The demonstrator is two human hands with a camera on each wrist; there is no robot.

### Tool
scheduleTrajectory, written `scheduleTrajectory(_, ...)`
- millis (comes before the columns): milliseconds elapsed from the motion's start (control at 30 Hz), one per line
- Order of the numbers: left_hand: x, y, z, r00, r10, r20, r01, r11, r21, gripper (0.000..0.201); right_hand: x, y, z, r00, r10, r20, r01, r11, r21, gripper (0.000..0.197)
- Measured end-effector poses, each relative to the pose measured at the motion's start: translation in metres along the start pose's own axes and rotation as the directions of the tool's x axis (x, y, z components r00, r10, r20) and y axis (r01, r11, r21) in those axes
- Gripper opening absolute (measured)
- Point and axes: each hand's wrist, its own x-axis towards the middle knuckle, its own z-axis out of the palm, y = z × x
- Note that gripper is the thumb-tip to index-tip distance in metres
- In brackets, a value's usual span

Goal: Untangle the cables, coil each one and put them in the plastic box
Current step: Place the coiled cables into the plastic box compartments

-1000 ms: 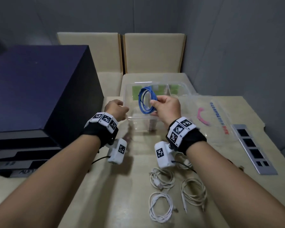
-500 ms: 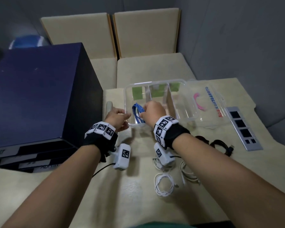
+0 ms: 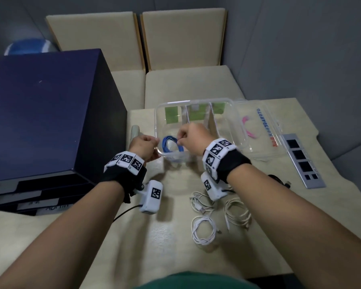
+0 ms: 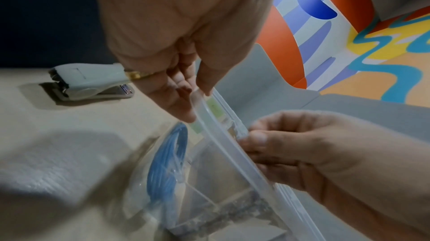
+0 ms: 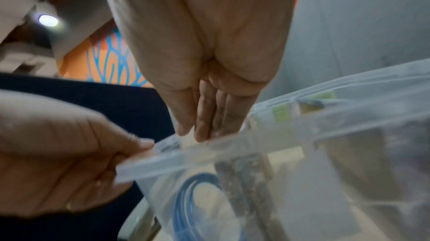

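Note:
The clear plastic box [image 3: 196, 101] stands open at the table's far middle. A coiled blue cable [image 3: 164, 143] stands on edge in its left compartment, seen through the wall [image 4: 163, 171]. My left hand [image 3: 144, 146] pinches the box's near left rim [image 4: 232, 143] between thumb and fingers. My right hand [image 3: 193, 138] hovers over that compartment, its fingers [image 5: 200, 129] straight and together at the rim, with no cable between them. Three coiled white cables [image 3: 203, 230] lie on the table near me. A black cable [image 3: 277, 180] lies to the right, partly hidden by my right arm.
The box's clear lid [image 3: 258, 130] with a pink handle lies right of the box. A grey slotted strip [image 3: 302, 161] sits at the right edge. A large dark blue box [image 3: 46, 113] fills the left. A stapler [image 4: 88, 83] lies beside it. Two beige chairs stand behind.
My right hand carried the blue coil from above the box down into the left compartment, and its fingers now sit above the coil. My left hand stayed on the box's corner.

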Motion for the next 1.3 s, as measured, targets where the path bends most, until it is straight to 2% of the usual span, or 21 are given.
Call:
scheduleTrajectory(100, -0.003, 0.001, 0.001, 0.994, 0.059, -0.091, -0.054, 0.997, 0.061, 0.011, -0.023, 0.017, -0.020, 0.982, -0.006, -0.189, 0.043, 0.980, 0.195, 0.007)
scheduleTrajectory(167, -0.012, -0.001, 0.002, 0.960, 0.201, -0.198, -0.142, 0.951, 0.275, 0.019, -0.042, 0.029, -0.025, 0.963, 0.007, -0.271, 0.068, 0.962, 0.264, 0.016)
scheduleTrajectory(200, -0.022, -0.004, 0.003, 0.932, 0.284, -0.226, -0.191, 0.913, 0.362, 0.020, -0.051, 0.037, -0.025, 0.962, 0.019, -0.273, 0.065, 0.953, 0.295, 0.020)
scheduleTrajectory(267, -0.043, -0.015, 0.007, 0.896, 0.397, -0.197, -0.288, 0.859, 0.423, 0.021, -0.066, 0.055, -0.018, 0.978, 0.031, -0.208, 0.037, 0.949, 0.314, 0.020)
scheduleTrajectory(300, -0.053, -0.022, 0.012, 0.894, 0.424, -0.145, -0.331, 0.843, 0.424, 0.023, -0.074, 0.064, -0.014, 0.988, 0.036, -0.148, 0.009, 0.957, 0.291, 0.018)
scheduleTrajectory(367, -0.068, -0.039, 0.023, 0.894, 0.446, 0.047, -0.410, 0.772, 0.486, 0.024, -0.085, 0.085, -0.003, 0.997, 0.083, 0.009, -0.083, 0.977, 0.196, 0.011)
scheduleTrajectory(400, -0.073, -0.048, 0.030, 0.882, 0.433, 0.184, -0.458, 0.703, 0.543, 0.021, -0.091, 0.095, 0.002, 0.989, 0.123, 0.085, -0.134, 0.983, 0.129, 0.010)
scheduleTrajectory(467, -0.078, -0.064, 0.045, 0.829, 0.332, 0.450, -0.559, 0.519, 0.647, 0.009, -0.100, 0.113, 0.009, 0.965, 0.197, 0.174, -0.197, 0.980, -0.021, 0.012)
scheduleTrajectory(533, -0.080, -0.080, 0.060, 0.761, 0.165, 0.628, -0.645, 0.304, 0.701, 0.023, -0.109, 0.125, 0.012, 0.944, 0.235, 0.230, -0.195, 0.964, -0.183, 0.011)
scheduleTrajectory(600, -0.081, -0.094, 0.071, 0.735, 0.009, 0.678, -0.676, 0.094, 0.731, 0.039, -0.118, 0.133, 0.013, 0.907, 0.275, 0.320, -0.151, 0.920, -0.363, 0.015)
scheduleTrajectory(667, -0.081, -0.103, 0.078, 0.732, -0.032, 0.680, -0.681, -0.074, 0.729, 0.046, -0.127, 0.137, 0.016, 0.877, 0.295, 0.379, -0.077, 0.865, -0.497, 0.018)
scheduleTrajectory(800, -0.080, -0.104, 0.083, 0.726, 0.024, 0.688, -0.670, -0.201, 0.714, 0.040, -0.137, 0.135, 0.024, 0.891, 0.248, 0.380, 0.056, 0.771, -0.634, 0.024)
scheduleTrajectory(867, -0.079, -0.102, 0.085, 0.711, 0.013, 0.703, -0.683, -0.227, 0.695, 0.036, -0.141, 0.133, 0.030, 0.921, 0.163, 0.353, 0.151, 0.687, -0.711, 0.008)
scheduleTrajectory(933, -0.080, -0.101, 0.085, 0.693, 0.004, 0.721, -0.698, -0.247, 0.672, 0.033, -0.145, 0.131, 0.036, 0.920, 0.132, 0.369, 0.197, 0.657, -0.728, 0.016)
scheduleTrajectory(1000, -0.082, -0.100, 0.085, 0.693, -0.019, 0.721, -0.702, -0.246, 0.668, 0.031, -0.146, 0.127, 0.039, 0.903, 0.153, 0.401, 0.185, 0.705, -0.685, 0.019)
scheduleTrajectory(1067, -0.086, -0.096, 0.085, 0.714, -0.033, 0.700, -0.689, -0.217, 0.692, 0.034, -0.145, 0.124, 0.037, 0.876, 0.210, 0.434, 0.088, 0.815, -0.572, 0.020)
scheduleTrajectory(1133, -0.091, -0.085, 0.083, 0.738, -0.003, 0.674, -0.669, -0.132, 0.732, 0.033, -0.142, 0.121, 0.027, 0.840, 0.266, 0.473, -0.037, 0.898, -0.439, 0.020)
scheduleTrajectory(1200, -0.093, -0.064, 0.078, 0.742, 0.046, 0.669, -0.669, -0.014, 0.743, 0.027, -0.137, 0.118, 0.007, 0.837, 0.240, 0.491, -0.096, 0.949, -0.299, 0.017)
scheduleTrajectory(1300, -0.096, -0.017, 0.068, 0.768, 0.113, 0.630, -0.636, 0.246, 0.731, 0.025, -0.127, 0.103, -0.036, 0.911, 0.148, 0.386, -0.140, 0.989, -0.048, 0.021)
